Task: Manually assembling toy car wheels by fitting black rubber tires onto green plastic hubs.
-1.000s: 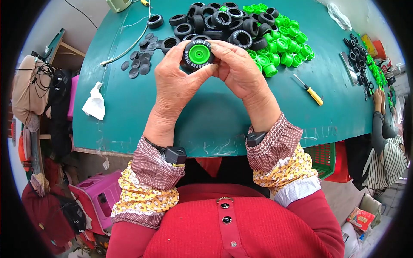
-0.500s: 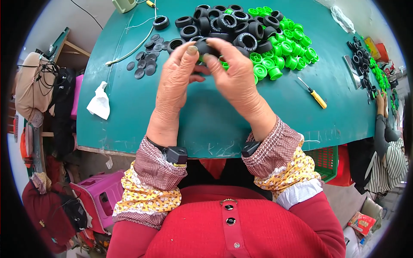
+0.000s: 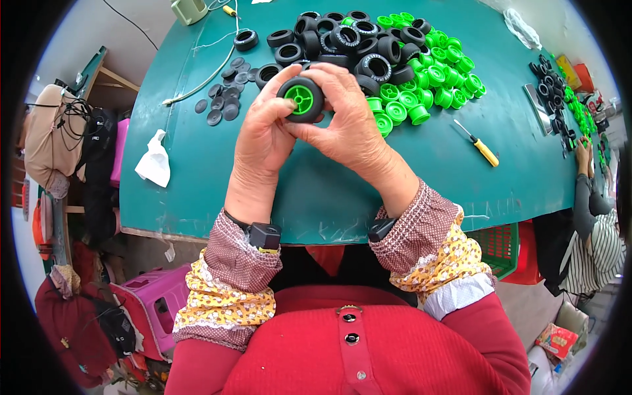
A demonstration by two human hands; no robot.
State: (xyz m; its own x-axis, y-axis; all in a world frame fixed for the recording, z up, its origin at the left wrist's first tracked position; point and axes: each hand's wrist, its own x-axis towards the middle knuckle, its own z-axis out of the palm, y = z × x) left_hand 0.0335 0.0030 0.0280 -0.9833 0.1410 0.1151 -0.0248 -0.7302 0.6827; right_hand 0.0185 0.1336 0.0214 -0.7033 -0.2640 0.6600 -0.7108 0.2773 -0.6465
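Note:
Between both hands is a toy wheel [image 3: 301, 99], a black tire with a green spoked rim inside it, its face turned up toward me. My left hand [image 3: 262, 128] grips its left side, the thumb lying on the rim. My right hand [image 3: 349, 118] holds the right side, fingers over the top and thumb underneath. Just beyond lies a heap of loose black tires [image 3: 345, 38]. Beside it, to the right, is a pile of green wheel rims [image 3: 434, 74]. Small black discs [image 3: 230, 93] are scattered to the left of the tires.
A yellow-handled screwdriver [image 3: 486, 151] lies on the green table [image 3: 454, 191] at right. A crumpled white tissue [image 3: 153, 160] and a pale cable [image 3: 204, 78] are at left. Another person's hands [image 3: 583, 155] work by more tires and rims at the far right.
The tire in my hands has been turned so its green rim now faces up. Both hands have shifted slightly, the left thumb coming onto the rim.

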